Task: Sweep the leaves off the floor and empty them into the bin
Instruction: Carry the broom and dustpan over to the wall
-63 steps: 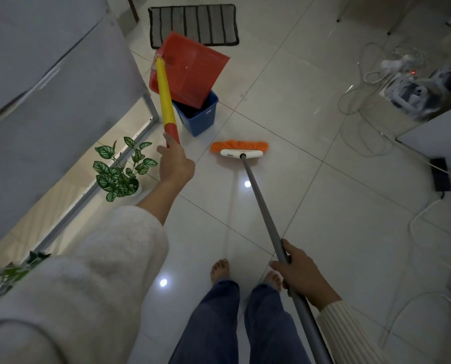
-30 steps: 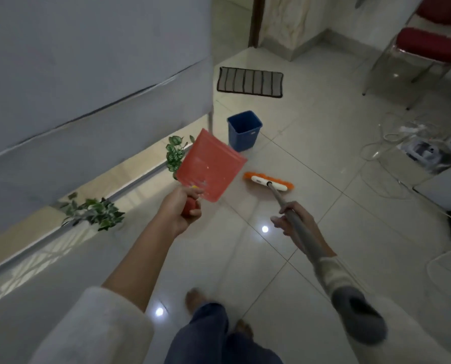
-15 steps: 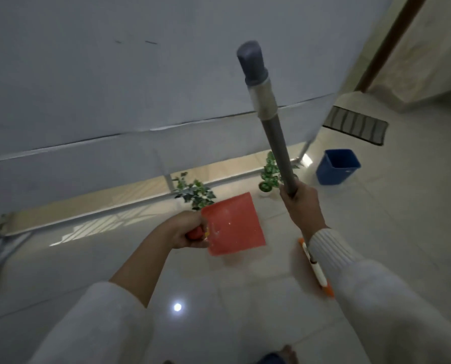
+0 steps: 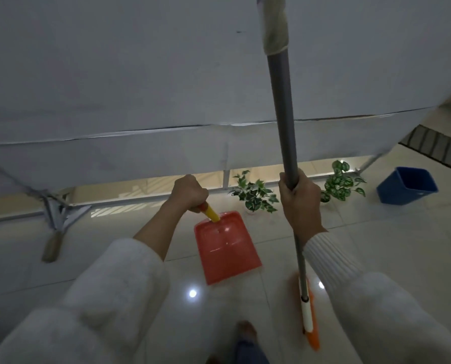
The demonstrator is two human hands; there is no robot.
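My left hand [image 4: 189, 191] grips the yellow handle of a red dustpan [image 4: 225, 248], which hangs low over the tiled floor with its pan facing up. My right hand [image 4: 299, 198] grips the grey pole of a broom [image 4: 282, 106] held nearly upright; its orange and white head [image 4: 309, 320] is down at the floor by my right sleeve. A blue bin [image 4: 408, 189] stands on the floor at the far right. Two leafy green sprigs [image 4: 254, 194] [image 4: 341, 183] lie on the floor along the foot of the white screen.
A large white screen [image 4: 140, 88] on a metal frame fills the upper view, with a frame foot [image 4: 52, 240] on the floor at left. A striped mat [image 4: 434, 145] lies at the far right. My bare foot [image 4: 246, 329] shows at the bottom.
I have turned left from the bin toward the screen. The dustpan dropped from over the bin to near the floor. The broom was raised upright, its head now close to my feet.
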